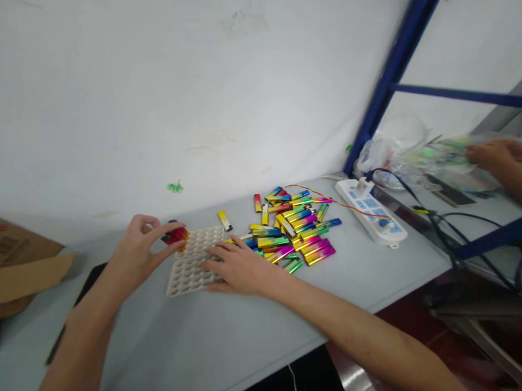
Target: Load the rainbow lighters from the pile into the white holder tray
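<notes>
A white tray point(190, 272) with rows of holes lies on the grey table. My left hand point(138, 251) is closed at the tray's far left corner, thumb and fingers pinching red-and-yellow lighters point(175, 236) with dark ends. How many lighters it grips, and whether they sit in the holes, I cannot tell. Across the tray's right side rests my right hand point(238, 267), fingers spread over the holes and its edge. Just right of that hand begins a loose pile of shiny multicoloured lighters point(305, 222). One yellow lighter point(225, 220) lies apart, behind the tray.
A white power strip point(370, 211) with plugs and cables stands right of the pile. Blue metal posts point(381, 77) rise beyond it. Cardboard point(24, 266) is at the left. Another person's hand point(493, 153) is among plastic bags at far right. A wall backs the table.
</notes>
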`<state>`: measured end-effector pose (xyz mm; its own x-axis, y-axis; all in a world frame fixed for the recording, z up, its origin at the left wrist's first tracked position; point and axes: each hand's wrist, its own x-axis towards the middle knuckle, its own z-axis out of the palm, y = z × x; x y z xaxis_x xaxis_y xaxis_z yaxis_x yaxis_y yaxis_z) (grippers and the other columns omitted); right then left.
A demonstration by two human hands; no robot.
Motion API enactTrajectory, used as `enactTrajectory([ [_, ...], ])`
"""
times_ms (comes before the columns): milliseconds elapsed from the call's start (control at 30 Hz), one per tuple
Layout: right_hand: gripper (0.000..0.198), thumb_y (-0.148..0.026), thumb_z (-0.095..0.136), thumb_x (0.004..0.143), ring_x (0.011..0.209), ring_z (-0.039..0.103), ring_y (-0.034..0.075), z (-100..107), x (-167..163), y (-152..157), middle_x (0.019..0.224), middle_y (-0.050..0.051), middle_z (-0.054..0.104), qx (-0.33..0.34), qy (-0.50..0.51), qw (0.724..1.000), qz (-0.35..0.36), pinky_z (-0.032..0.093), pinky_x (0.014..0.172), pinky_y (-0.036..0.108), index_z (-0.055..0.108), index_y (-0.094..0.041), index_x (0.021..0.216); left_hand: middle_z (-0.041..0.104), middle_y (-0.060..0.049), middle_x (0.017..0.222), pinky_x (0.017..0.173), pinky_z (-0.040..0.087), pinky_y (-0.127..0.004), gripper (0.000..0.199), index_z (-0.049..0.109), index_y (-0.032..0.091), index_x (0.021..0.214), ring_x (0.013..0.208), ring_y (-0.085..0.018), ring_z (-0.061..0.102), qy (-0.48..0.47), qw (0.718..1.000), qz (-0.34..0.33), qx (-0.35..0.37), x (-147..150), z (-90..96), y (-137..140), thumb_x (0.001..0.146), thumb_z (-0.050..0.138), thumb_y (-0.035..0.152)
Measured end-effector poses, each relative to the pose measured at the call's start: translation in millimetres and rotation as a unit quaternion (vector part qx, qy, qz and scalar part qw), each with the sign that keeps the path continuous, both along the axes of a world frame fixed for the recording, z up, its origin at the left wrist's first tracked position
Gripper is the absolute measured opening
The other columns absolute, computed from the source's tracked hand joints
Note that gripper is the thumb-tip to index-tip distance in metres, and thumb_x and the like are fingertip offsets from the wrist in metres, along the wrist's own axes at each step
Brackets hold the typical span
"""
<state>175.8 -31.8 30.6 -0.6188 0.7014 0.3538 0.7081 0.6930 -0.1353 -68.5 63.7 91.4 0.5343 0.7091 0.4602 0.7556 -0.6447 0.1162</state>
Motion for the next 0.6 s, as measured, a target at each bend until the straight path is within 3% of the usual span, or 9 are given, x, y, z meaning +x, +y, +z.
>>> enactTrajectory([
  [67,0.045,-0.054,0.049,0.106,0.136,0.053,0.029,-2.0,-0.7,0.4,0.146,0.013,0.06,0.007,-0.002,1.0,0.0,0.037,0.121,0.055,0.062,-0.021,0.133,0.056,-0.01,0.104,0.089,0.054,-0.04,0.046,0.078,0.02,0.115,0.087,-0.024,0.059,-0.03,0.998,0.016,0.045,23.2,8.7,-3.9,0.098,0.051,0.053],
  [133,0.046,-0.054,0.05,0.105,0.135,0.054,0.029,-2.7,-0.5,-0.4,0.144,0.013,0.061,0.015,-0.003,1.0,-0.001,0.036,0.121,0.055,0.061,-0.021,0.134,0.062,-0.009,0.099,0.092,0.052,-0.037,0.041,0.078,0.02,0.11,0.089,-0.023,0.063,-0.057,0.998,0.012,0.037,56.2,14.5,-0.1,0.1,0.05,0.048],
  [233,0.055,-0.062,0.053,0.102,0.133,0.055,0.03,2.8,4.2,-2.9,0.145,0.013,0.061,0.042,0.002,0.999,0.005,0.037,0.12,0.054,0.06,-0.021,0.137,0.072,-0.005,0.087,0.084,0.052,-0.033,0.035,0.078,0.021,0.102,0.079,-0.021,0.066,-0.011,0.993,-0.051,-0.105,116.0,11.0,23.8,0.095,0.055,0.047],
  [300,0.057,-0.066,0.052,0.1,0.13,0.058,0.029,12.2,11.6,-4.1,0.138,0.013,0.065,0.055,0.008,0.998,0.009,0.039,0.117,0.049,0.066,-0.018,0.129,0.076,-0.006,0.088,0.08,0.051,-0.031,0.035,0.077,0.019,0.1,0.083,-0.022,0.07,0.027,0.98,-0.041,-0.192,154.1,1.3,46.4,0.093,0.058,0.047],
  [367,0.057,-0.066,0.046,0.103,0.116,0.065,0.026,24.6,22.3,-4.1,0.117,0.011,0.074,0.039,0.013,0.999,-0.016,0.044,0.109,0.042,0.072,-0.016,0.108,0.078,-0.009,0.087,0.077,0.051,-0.03,0.035,0.076,0.017,0.094,0.082,-0.023,0.071,0.04,0.978,-0.023,-0.202,184.5,-11.1,67.1,0.093,0.06,0.048],
  [467,0.057,-0.056,0.039,0.109,0.087,0.071,0.02,41.9,40.8,-2.6,0.091,0.009,0.076,-0.016,0.014,0.996,-0.087,0.048,0.092,0.036,0.074,-0.015,0.09,0.079,-0.015,0.088,0.077,0.051,-0.033,0.04,0.074,0.016,0.085,0.087,-0.028,0.073,0.055,0.978,0.0,-0.203,213.0,-28.5,86.4,0.091,0.062,0.054],
  [600,0.053,-0.047,0.039,0.112,0.081,0.071,0.018,53.0,57.1,-0.8,0.091,0.009,0.077,-0.051,0.01,0.99,-0.128,0.046,0.079,0.03,0.076,-0.016,0.09,0.077,-0.02,0.083,0.075,0.051,-0.036,0.034,0.071,0.016,0.076,0.088,-0.034,0.075,0.071,0.972,0.021,-0.223,229.2,-40.4,93.5,0.087,0.068,0.048],
])
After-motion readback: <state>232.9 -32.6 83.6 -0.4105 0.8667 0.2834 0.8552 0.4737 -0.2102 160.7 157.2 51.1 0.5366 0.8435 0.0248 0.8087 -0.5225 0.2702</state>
